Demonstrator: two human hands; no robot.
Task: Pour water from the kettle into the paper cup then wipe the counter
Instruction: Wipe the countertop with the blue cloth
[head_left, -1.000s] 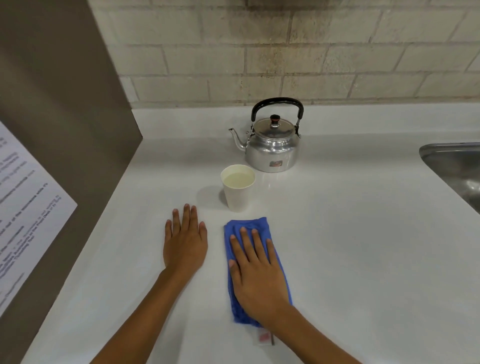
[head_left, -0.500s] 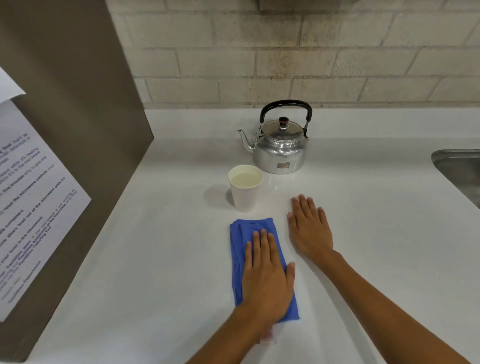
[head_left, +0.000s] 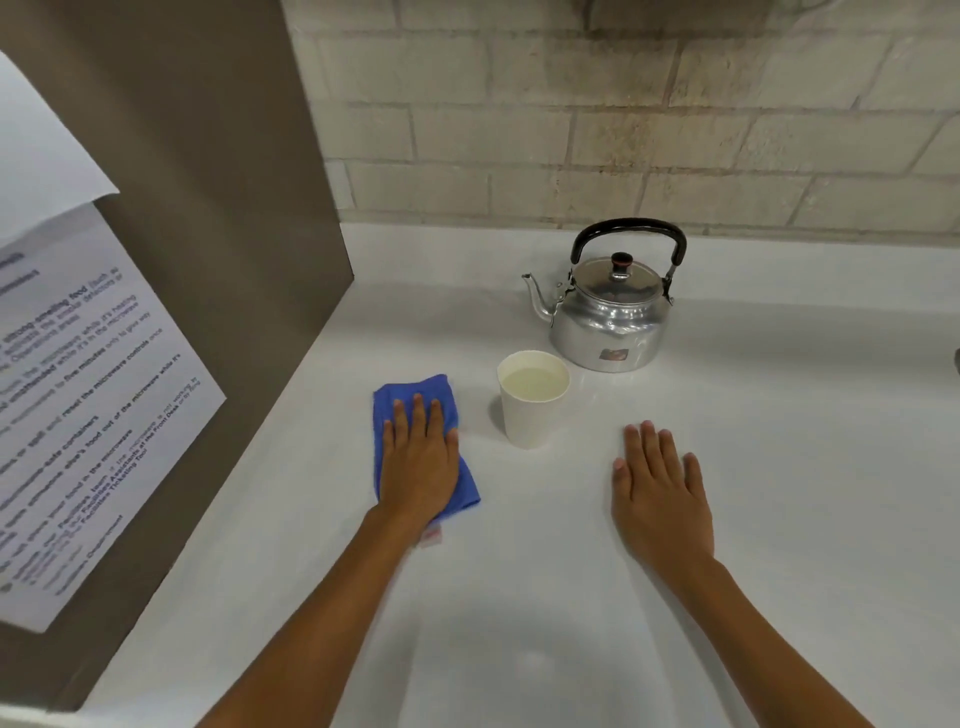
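Note:
A shiny metal kettle (head_left: 608, 322) with a black handle stands at the back of the white counter (head_left: 805, 441), spout pointing left. In front of it a white paper cup (head_left: 531, 421) holds water. Left of the cup lies a folded blue cloth (head_left: 397, 397). My left hand (head_left: 418, 467) presses flat on the cloth and covers most of it. My right hand (head_left: 660, 499) rests flat on the bare counter to the right of the cup, holding nothing.
A brown side panel (head_left: 208, 208) closes the counter on the left, with a printed paper notice (head_left: 78, 389) taped to it. A brick wall (head_left: 623, 130) runs behind the kettle. A sliver of a sink edge (head_left: 957, 361) shows at the far right.
The cloth passed from under my right hand to under my left. My left hand has slid it leftward and away, from in front of the cup to its left. My right hand moved right.

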